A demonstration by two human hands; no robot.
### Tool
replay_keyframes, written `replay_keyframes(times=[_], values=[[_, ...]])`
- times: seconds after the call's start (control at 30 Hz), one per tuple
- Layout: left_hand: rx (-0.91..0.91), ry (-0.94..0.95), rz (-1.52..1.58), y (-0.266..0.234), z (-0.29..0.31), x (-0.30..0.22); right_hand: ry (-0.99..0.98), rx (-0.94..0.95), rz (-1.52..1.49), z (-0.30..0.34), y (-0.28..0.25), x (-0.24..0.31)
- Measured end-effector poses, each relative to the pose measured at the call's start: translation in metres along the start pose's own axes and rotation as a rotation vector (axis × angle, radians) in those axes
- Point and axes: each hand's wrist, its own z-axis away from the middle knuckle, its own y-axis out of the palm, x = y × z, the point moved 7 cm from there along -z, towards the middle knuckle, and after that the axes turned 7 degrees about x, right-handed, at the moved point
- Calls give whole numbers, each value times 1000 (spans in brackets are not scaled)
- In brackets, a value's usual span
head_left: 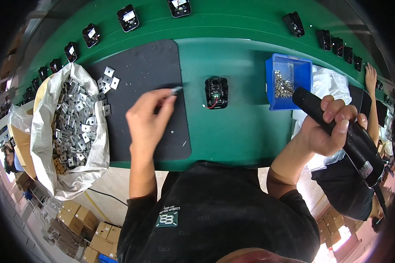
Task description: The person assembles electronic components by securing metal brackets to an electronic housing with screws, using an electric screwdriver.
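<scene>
My left hand [148,115] is over the right part of the black mat, thumb and forefinger pinching a small metal plate [177,90]. In my right hand [331,127] is a corded black electric screwdriver [360,151], its front end by the near right corner of a blue bin [270,94]. Small metal screws [281,83] lie inside that bin. Between my hands a black plastic housing [216,93] rests on the green table, its inside facing up with a small green circuit board and a red wire. Neither hand touches the housing.
An open white woven sack [41,144] full of square metal plates stands at the left. A few loose plates [109,71] lie on the black mat [145,57]. More black housings [128,18] line the far green surface. Clear plastic bags [331,83] and another person's arm [371,101] are at the right.
</scene>
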Motion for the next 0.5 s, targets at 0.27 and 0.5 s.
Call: replay_keyframes(times=[0.27,0.5], values=[[80,255,108,42,-17,-47,1,23,0,1,7,3],[159,175,96,64,-28,-37,24,90,-35,3,16,4]])
